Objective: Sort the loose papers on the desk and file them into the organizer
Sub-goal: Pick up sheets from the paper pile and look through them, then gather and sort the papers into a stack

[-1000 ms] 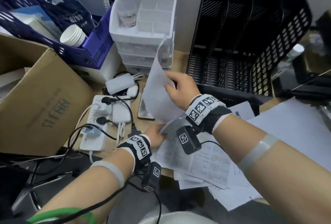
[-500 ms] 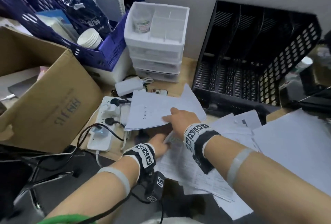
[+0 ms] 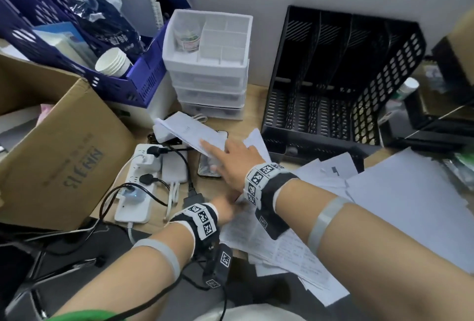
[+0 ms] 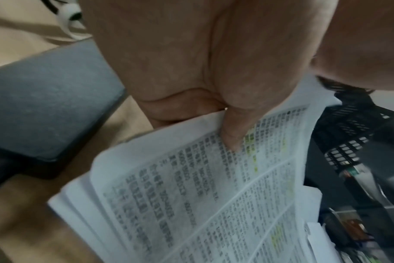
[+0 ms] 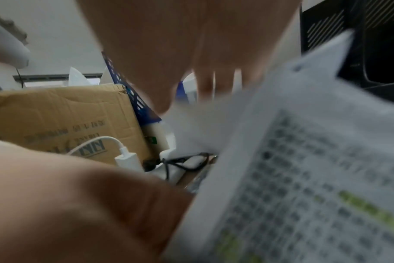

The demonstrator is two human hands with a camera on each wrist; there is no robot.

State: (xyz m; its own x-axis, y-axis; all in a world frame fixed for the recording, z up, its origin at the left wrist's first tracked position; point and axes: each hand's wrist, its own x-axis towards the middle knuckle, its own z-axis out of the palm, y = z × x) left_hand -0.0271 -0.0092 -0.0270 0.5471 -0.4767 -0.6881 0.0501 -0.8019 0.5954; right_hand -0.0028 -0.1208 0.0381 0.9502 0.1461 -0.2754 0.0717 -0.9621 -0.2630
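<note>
The black slotted organizer (image 3: 384, 90) stands at the back right of the desk. In front of it lies a spread of loose papers (image 3: 410, 205) and a printed stack (image 3: 282, 249). My left hand (image 3: 228, 208) pinches the corner of that printed stack (image 4: 191, 186), thumb (image 4: 232, 138) pressed on top. My right hand (image 3: 225, 159) reaches forward-left with straight fingers (image 5: 214, 83) resting on a single white sheet (image 3: 189, 133). The sheet lies tilted over the white charger and the phone.
A cardboard box (image 3: 64, 154) fills the left side. A power strip (image 3: 138, 182) with plugs and cables lies beside it, and a phone (image 3: 207, 167) next to that. Behind stand a white drawer unit (image 3: 207, 69) and a blue basket (image 3: 143, 77).
My right hand has swung the white sheet from upright down and to the left, onto the charger and phone. My left hand has stayed on the printed stack.
</note>
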